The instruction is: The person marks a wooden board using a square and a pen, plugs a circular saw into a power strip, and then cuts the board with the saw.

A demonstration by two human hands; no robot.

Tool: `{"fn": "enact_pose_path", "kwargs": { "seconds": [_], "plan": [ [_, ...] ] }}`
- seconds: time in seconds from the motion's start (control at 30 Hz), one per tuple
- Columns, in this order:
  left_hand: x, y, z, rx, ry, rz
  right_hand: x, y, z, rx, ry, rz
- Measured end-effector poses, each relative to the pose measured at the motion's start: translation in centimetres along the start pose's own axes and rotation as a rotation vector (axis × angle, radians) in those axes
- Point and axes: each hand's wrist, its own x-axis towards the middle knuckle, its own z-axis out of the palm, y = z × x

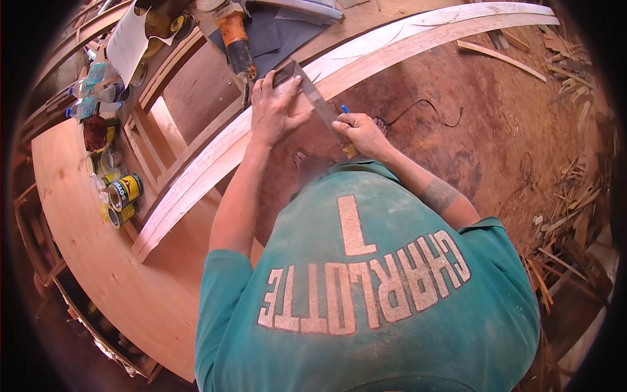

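Note:
A long pale wooden board (206, 159) runs from the lower left to the upper right, bent by the lens. Across it lies a metal try square (317, 103), its blade angled towards me. My left hand (277, 108) grips the square near its dark corner, fingers over the far part and thumb spread towards the blade. Close to the blade's near end, my right hand (362, 134) is closed round a pen (345, 109) whose blue end sticks up. Its thumb reaches the blade's tip; whether it also holds the blade is hard to see.
Beyond the board rest an orange-and-black power tool (235, 40) and dark sheets (277, 42). Paint cans (127, 191) and plastic bottles (85, 98) line the left side. A curved plywood sheet (72, 189) lies lower left. Wood scraps (575, 209) and a thin cord (424, 103) lie right.

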Motion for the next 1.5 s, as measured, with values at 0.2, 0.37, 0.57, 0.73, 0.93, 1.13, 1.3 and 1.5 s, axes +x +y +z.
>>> {"fn": "enact_pose_path", "kwargs": {
  "seconds": [0.2, 0.37, 0.57, 0.73, 0.93, 1.13, 1.3, 1.5],
  "plan": [
    [0.1, 0.3, -0.1, -0.020, 0.023, -0.007, 0.0, 0.2, 0.0, 0.038, -0.032, 0.016],
    [0.2, 0.3, 0.0, -0.049, 0.041, -0.018, 0.2, 0.3, 0.0, -0.122, -0.010, -0.112],
    [0.2, 0.2, 0.0, -0.066, 0.050, -0.016, 0.1, 0.2, 0.0, -0.094, -0.007, -0.052],
    [0.2, 0.2, 0.1, -0.080, 0.087, -0.008, 0.1, -0.1, 0.0, -0.232, -0.005, -0.229],
    [0.1, 0.2, 0.1, -0.086, 0.086, -0.007, 0.1, 0.0, 0.0, -0.199, 0.015, -0.095],
    [0.1, 0.3, 0.0, -0.069, 0.083, -0.017, 0.3, 0.4, -0.1, -0.258, 0.010, -0.212],
    [0.1, 0.3, 0.2, -0.083, 0.089, -0.006, 0.4, 0.7, -0.2, -0.334, -0.022, -0.282],
    [0.1, 0.1, 0.3, -0.066, 0.085, 0.002, 0.0, -0.9, -0.4, -0.419, 0.050, -0.129]
  ]
}}
